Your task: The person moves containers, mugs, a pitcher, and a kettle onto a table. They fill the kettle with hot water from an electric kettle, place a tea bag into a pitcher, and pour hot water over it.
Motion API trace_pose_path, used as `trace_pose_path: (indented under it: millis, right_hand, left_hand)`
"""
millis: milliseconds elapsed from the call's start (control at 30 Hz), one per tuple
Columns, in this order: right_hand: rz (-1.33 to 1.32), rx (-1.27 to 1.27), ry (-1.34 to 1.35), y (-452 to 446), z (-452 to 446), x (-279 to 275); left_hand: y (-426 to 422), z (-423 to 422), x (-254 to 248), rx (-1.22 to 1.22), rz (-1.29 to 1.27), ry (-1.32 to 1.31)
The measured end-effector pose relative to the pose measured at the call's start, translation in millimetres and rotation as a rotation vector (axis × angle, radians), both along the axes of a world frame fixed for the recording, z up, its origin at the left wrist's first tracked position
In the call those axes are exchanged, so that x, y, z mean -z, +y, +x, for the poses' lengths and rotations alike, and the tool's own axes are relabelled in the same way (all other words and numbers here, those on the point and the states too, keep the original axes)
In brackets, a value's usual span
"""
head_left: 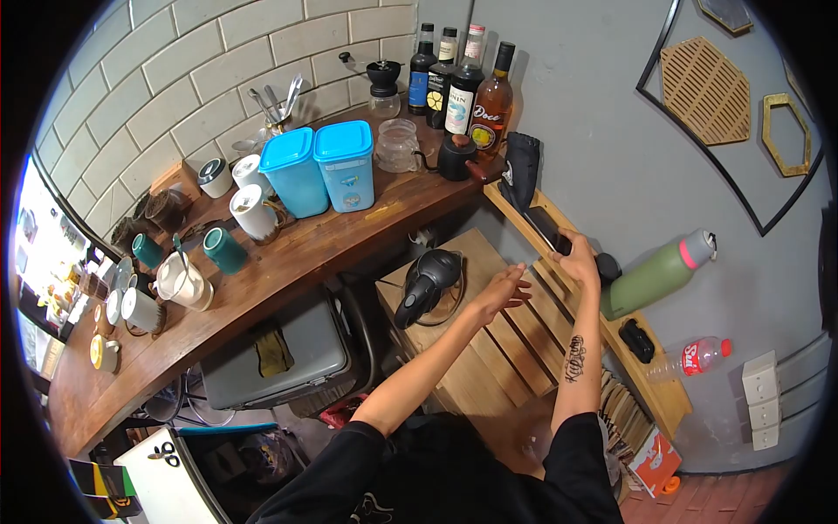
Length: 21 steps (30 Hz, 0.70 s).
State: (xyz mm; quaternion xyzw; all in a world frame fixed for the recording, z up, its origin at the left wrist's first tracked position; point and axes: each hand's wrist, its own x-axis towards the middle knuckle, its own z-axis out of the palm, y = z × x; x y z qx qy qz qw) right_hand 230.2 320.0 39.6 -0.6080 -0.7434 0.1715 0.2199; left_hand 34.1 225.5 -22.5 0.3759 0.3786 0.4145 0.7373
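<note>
My left hand (502, 293) reaches over the slatted wooden table (502, 358) with its fingers stretched out and nothing in it. To its left stands a black electric kettle (434, 278), apart from the hand. My right hand (577, 260) is at the narrow wooden wall shelf (672, 409), its fingers closed on the near end of a dark phone (547, 227). Beyond the phone, a folded black umbrella (521, 170) leans at the shelf's far end. A small dark round object (608, 265) sits just right of my right hand.
A green bottle (656, 278), a black case (636, 341) and a plastic bottle (690, 358) line the wall shelf. The wooden counter (340, 227) carries blue-lidded containers (345, 166), syrup bottles (460, 96), a gooseneck kettle (456, 159) and several cups. Below it stands a grey bin (288, 349).
</note>
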Motion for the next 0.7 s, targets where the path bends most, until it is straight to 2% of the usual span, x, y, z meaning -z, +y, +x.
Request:
trace_pose_path:
  millis: [167, 333, 467, 533, 700]
  right_hand:
    - [0.000, -0.002, 0.057, -1.6, 0.2, 13.5]
    - [0.248, -0.054, 0.015, -14.0, -6.1, 25.8]
    - [0.258, 0.001, 0.038, -20.5, -11.2, 25.5]
    - [0.343, -0.028, 0.057, -19.0, -11.2, 30.3]
    - [0.358, -0.066, 0.074, -13.8, -10.8, 37.8]
  left_hand:
    - [-7.0, 2.8, 0.6, 0.004, -0.004, -0.015]
    - [-9.4, 3.4, 2.9, 0.016, 0.001, 0.000]
    - [-14.4, 3.8, 2.9, 0.013, 0.008, -0.005]
    - [-17.0, 4.6, 2.1, 0.011, -0.003, 0.000]
    - [-24.1, 7.4, -13.8, 0.019, -0.041, 0.032]
